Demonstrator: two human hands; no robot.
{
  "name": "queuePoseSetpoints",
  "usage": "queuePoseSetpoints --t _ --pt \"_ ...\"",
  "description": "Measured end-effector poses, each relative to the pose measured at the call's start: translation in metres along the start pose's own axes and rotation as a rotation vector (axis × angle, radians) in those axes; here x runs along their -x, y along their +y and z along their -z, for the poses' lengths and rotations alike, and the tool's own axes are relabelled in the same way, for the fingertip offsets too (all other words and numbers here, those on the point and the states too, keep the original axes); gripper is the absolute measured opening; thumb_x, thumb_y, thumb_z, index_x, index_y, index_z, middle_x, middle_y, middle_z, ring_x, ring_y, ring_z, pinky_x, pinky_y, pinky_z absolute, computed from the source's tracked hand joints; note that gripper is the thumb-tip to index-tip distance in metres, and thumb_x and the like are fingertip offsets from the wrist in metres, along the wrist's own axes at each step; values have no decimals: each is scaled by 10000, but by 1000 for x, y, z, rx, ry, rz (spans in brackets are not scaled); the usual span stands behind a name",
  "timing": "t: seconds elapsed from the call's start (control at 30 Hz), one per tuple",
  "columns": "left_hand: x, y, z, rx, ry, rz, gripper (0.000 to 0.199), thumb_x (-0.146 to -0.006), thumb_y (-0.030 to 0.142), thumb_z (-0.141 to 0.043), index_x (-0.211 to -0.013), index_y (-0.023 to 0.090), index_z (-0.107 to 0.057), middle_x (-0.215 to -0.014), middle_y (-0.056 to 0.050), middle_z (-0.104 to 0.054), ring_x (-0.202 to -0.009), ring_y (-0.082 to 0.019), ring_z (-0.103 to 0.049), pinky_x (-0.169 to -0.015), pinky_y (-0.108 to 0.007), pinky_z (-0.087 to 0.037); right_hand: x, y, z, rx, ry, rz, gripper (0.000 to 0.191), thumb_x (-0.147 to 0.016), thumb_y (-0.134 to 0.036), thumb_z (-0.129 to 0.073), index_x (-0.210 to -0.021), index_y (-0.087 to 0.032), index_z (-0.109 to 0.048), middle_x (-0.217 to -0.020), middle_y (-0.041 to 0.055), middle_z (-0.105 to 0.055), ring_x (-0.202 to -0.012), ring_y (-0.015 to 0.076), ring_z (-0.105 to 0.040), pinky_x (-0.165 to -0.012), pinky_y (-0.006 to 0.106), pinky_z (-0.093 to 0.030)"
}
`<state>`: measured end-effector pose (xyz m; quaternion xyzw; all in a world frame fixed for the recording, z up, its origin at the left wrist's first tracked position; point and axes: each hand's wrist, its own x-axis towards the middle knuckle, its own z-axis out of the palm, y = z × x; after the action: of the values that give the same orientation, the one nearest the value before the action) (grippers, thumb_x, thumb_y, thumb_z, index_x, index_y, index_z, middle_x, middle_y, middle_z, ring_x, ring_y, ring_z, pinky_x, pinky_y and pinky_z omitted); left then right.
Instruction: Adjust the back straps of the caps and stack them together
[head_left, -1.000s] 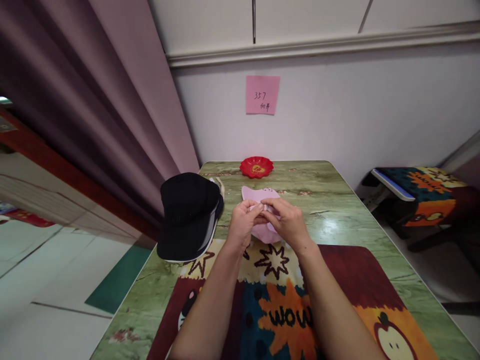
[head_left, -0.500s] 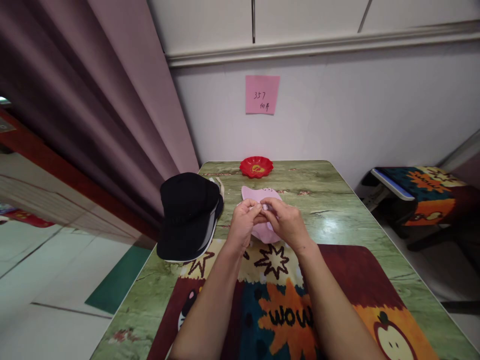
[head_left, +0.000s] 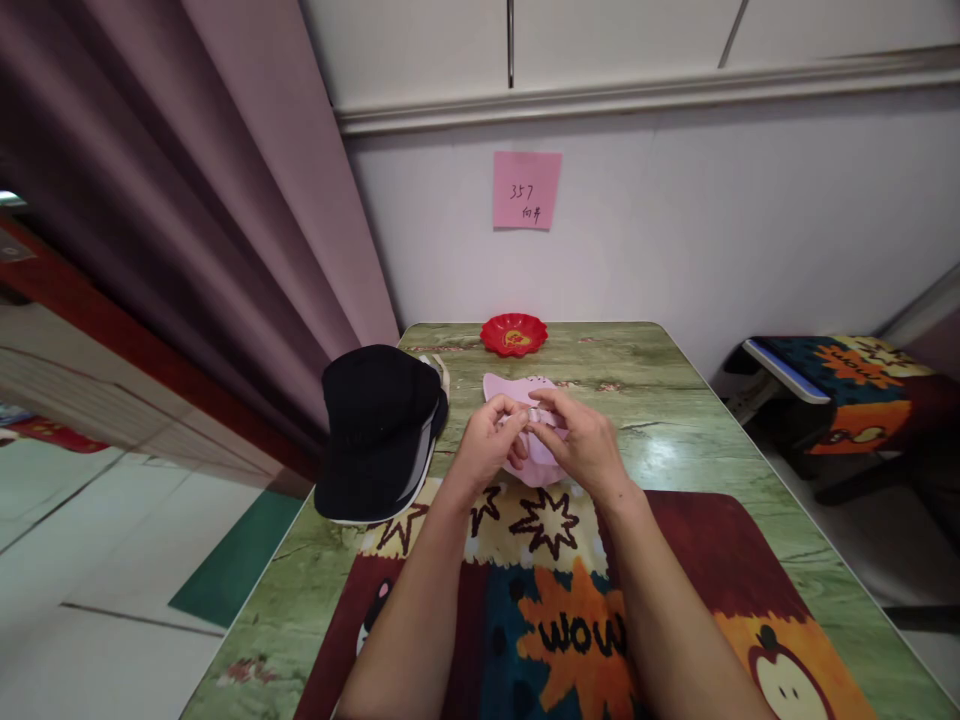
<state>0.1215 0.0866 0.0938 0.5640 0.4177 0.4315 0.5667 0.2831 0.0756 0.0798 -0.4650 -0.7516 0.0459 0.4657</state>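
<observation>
Both hands meet over the middle of the table. My left hand (head_left: 493, 440) is closed, its thumb and forefinger pinching one end of a small pale strip (head_left: 537, 415). My right hand (head_left: 581, 435) pinches the other end of it between thumb and fingers. The strip looks whitish and band-like; its kind is too small to make out. Under and behind the hands lies a flat pink piece (head_left: 501, 386) with a curved outline and small dark marks along its far edge; the hands cover much of it.
A black cap (head_left: 375, 425) rests on the left side of the green wood-patterned table (head_left: 637, 365), apparently on top of other caps. A red scalloped dish (head_left: 514, 335) stands at the back. In front lies a colourful mat (head_left: 697, 545). A purple curtain (head_left: 300, 180) hangs on the left.
My fingers have drawn slightly apart, and more of the pale strip shows between them. My right hand's fingers have opened out a little. The cap, dish and pink piece stay put.
</observation>
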Motion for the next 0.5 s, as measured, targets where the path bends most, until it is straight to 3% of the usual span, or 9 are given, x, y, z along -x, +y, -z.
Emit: queuePoseSetpoints --t 0.13,0.27,0.5 --pt "1 5 4 13 -7 -10 305 -799 437 -686 -772 182 -520 -519 38 -556 -428 -91 -507 -436 -191 -426 -1 -1 5 -13 -42 38 142 -933 -316 -638 -1027 -223 -689 -968 38 -748 -848 184 -691 -742 283 -494" --pt "1 5 3 4 26 -27 289 -791 416 -680 -732 182 -520 -490 41 -534 -414 -90 -471 -430 -199 -389 0 -1 4 10 1 30 117 -893 -305 -671 -966 -216 -689 -901 16 -746 -764 158 -682 -678 259 -470" --pt "-2 -1 -8 -158 223 -175 187 -772 300 -624 -675 183 -514 -616 35 -551 -573 -105 -527 -574 -224 -426 2 -6 -3 93 66 3 81 -826 -260 -678 -892 -216 -693 -819 -8 -735 -680 134 -655 -634 243 -433"
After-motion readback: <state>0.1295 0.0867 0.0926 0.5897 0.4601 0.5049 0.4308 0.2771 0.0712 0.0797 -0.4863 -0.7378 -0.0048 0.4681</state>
